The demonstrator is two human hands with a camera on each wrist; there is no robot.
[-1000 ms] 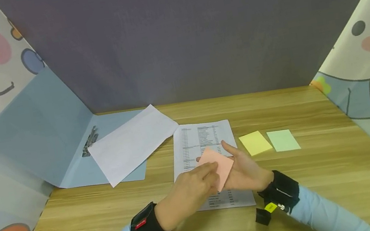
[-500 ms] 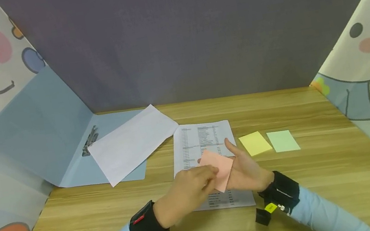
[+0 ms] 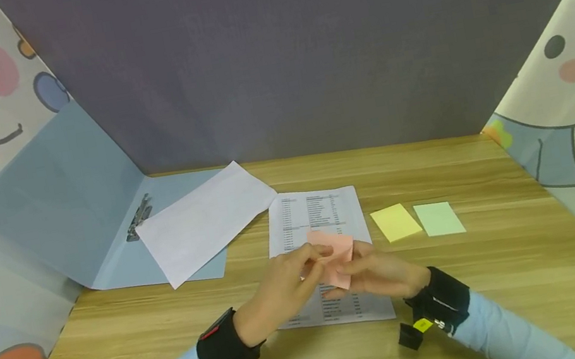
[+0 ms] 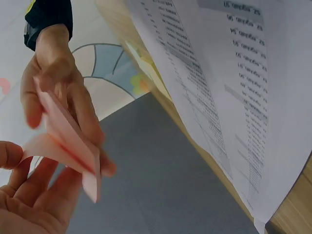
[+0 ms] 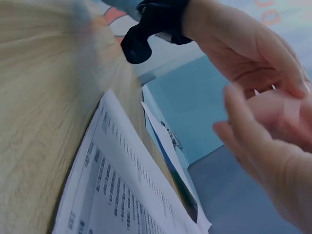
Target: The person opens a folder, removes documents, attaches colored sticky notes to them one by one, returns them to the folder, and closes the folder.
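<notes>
A pink sticky note pad (image 3: 341,246) is held up over the printed sheet (image 3: 358,308). My right hand (image 3: 381,269) grips the pad, its thumb on the near face. In the left wrist view, a top note (image 4: 41,147) bends away from the pad (image 4: 66,126), its free edge pinched between thumb and fingers of my left hand (image 3: 283,286). Part of the note is still joined to the pad along one side. The right wrist view shows both hands close together, with the pad blurred and mostly hidden by my right fingers (image 5: 243,112).
A yellow sticky pad (image 3: 396,222) and a pale green one (image 3: 439,219) lie to the right of the sheet. At the left stands an open blue folder (image 3: 66,199) with a metal clip (image 3: 138,218), a white paper (image 3: 208,222) lying partly over it. A dark panel (image 3: 265,55) closes the back.
The pad has turned and tilted in my right hand, whose thumb has come down onto it. My left fingers have gone from touching its face to pinching and lifting a top note.
</notes>
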